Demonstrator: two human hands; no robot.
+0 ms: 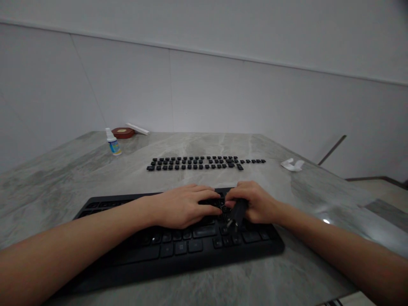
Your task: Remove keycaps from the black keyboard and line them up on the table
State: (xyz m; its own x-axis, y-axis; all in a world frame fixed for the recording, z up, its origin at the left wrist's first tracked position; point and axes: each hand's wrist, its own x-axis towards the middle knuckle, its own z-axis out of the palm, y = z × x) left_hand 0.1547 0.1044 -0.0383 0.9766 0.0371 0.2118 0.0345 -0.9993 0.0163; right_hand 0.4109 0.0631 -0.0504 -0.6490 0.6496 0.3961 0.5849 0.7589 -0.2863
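A black keyboard (178,263) lies across the table in front of me, slightly slanted. My left hand (186,208) rests over its upper middle, with thumb and index finger stretched apart towards the keys on the right. Closed around a black keycap puller (238,212), my right hand (253,202) is above the keyboard's right part. Thin metallic prongs stick out of the puller's near end; its far end is hidden by my fingers. Beyond the keyboard, several loose black keycaps (189,167) lie in rows on the table.
At the back left of the marbled table (134,178) stand a small spray bottle (114,144) and a round reddish-brown box (123,133). A white strip (137,128) lies beside the box. Crumpled white tissue (292,165) is near the right edge. A wall (204,93) rises behind.
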